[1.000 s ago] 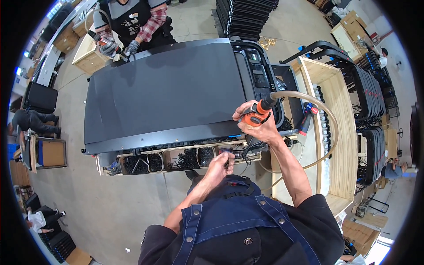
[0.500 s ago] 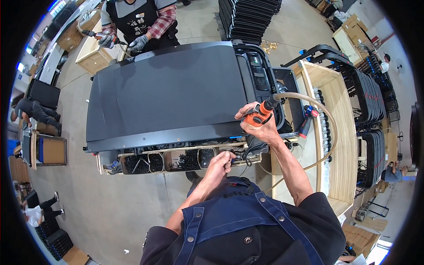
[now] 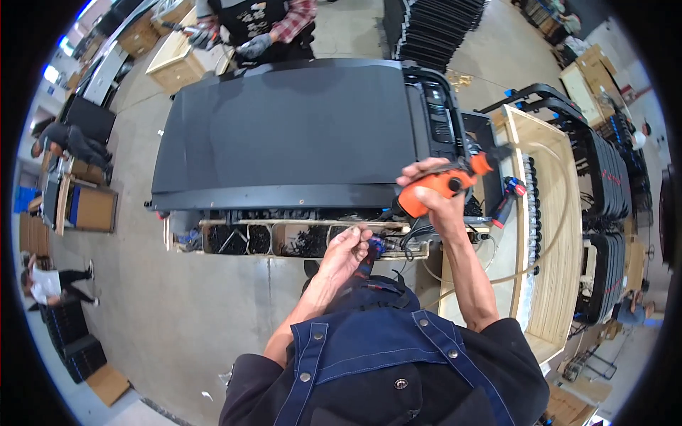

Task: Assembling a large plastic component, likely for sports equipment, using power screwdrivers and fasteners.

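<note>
My right hand [image 3: 433, 195] is clenched on the orange power screwdriver [image 3: 435, 186] above the treadmill [image 3: 298, 135] near edge, left hand [image 3: 347, 250] pinching small blue parts [image 3: 374, 246] by the tray [image 3: 284, 250]; fastening looks unfinished

Grey concrete floor [image 3: 177, 305] under everything. Standing on it: a large black treadmill [image 3: 284, 135], with a long wooden tray [image 3: 213, 245] of black parts along its near edge; a wooden rack [image 3: 550, 234] just to the right; cardboard boxes [image 3: 92, 209] at left.

Head camera looks steeply down — close over the treadmill [image 3: 284, 135]
</note>
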`<action>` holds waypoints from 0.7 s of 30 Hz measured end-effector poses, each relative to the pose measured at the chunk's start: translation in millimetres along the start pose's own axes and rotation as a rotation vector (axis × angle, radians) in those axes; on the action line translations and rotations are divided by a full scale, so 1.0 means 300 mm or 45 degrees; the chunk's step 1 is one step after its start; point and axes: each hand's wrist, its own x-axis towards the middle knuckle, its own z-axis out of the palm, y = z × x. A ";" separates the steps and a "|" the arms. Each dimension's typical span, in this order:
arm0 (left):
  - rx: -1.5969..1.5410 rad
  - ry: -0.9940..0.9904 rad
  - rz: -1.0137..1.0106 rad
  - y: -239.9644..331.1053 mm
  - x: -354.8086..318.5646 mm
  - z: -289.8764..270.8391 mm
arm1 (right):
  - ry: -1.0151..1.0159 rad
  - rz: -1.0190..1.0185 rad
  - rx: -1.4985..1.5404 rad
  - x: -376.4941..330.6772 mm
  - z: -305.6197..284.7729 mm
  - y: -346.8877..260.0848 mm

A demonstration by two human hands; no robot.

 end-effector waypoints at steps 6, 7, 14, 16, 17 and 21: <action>-0.231 -0.022 0.006 0.006 -0.039 -0.008 | 0.085 -0.009 0.294 -0.093 0.086 0.048; -0.278 -0.032 -0.003 0.012 -0.049 -0.004 | 0.143 -0.006 0.254 -0.101 0.097 0.059; -0.447 0.040 -0.024 0.070 -0.080 -0.036 | 0.280 -0.050 0.176 -0.115 0.200 0.133; -0.432 0.085 -0.006 0.105 -0.089 -0.034 | 0.273 -0.150 0.068 -0.118 0.245 0.158; -0.393 0.117 -0.005 0.128 -0.094 -0.028 | 0.261 -0.198 0.041 -0.115 0.269 0.169; -0.470 0.076 -0.081 0.220 -0.050 -0.079 | 0.194 -0.262 -0.109 -0.066 0.397 0.215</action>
